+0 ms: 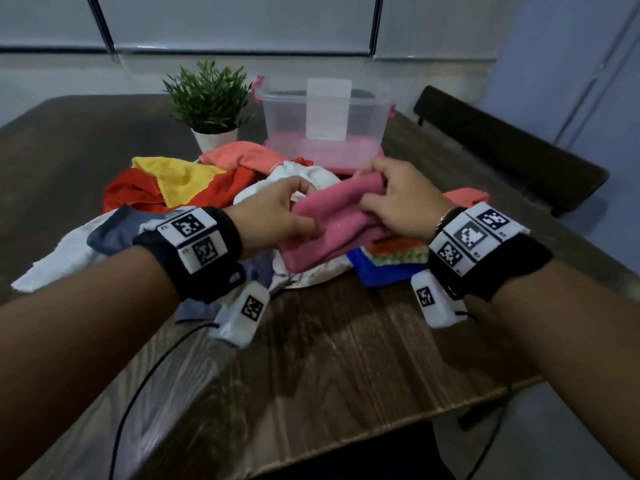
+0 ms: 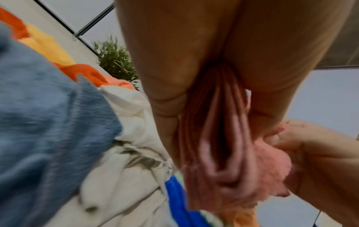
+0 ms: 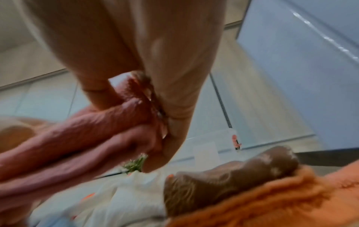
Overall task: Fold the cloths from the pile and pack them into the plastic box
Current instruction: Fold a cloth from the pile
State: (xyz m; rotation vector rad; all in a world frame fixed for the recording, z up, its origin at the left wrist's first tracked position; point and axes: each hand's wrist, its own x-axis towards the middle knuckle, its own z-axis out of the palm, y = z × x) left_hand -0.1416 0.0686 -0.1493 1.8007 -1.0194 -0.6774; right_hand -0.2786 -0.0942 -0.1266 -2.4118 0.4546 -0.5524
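A folded pink cloth [image 1: 332,223] hangs above the pile, held between both hands. My left hand [image 1: 277,216] pinches its left end, thumb on top; in the left wrist view the cloth's [image 2: 219,153] layered folds run between thumb and fingers. My right hand [image 1: 398,199] grips the right end, fingers curled over the fold [image 3: 143,116]. The pile [image 1: 194,188] of red, yellow, orange, white, grey and blue cloths lies on the table beneath. Behind it stands the clear plastic box [image 1: 325,123], with a pink cloth flat on its bottom.
A potted green plant [image 1: 211,102] stands left of the box. A dark chair [image 1: 505,147] is at the table's right side. Bare wooden table [image 1: 329,348] stretches toward me, with a black cable [image 1: 145,382] trailing from the left wrist.
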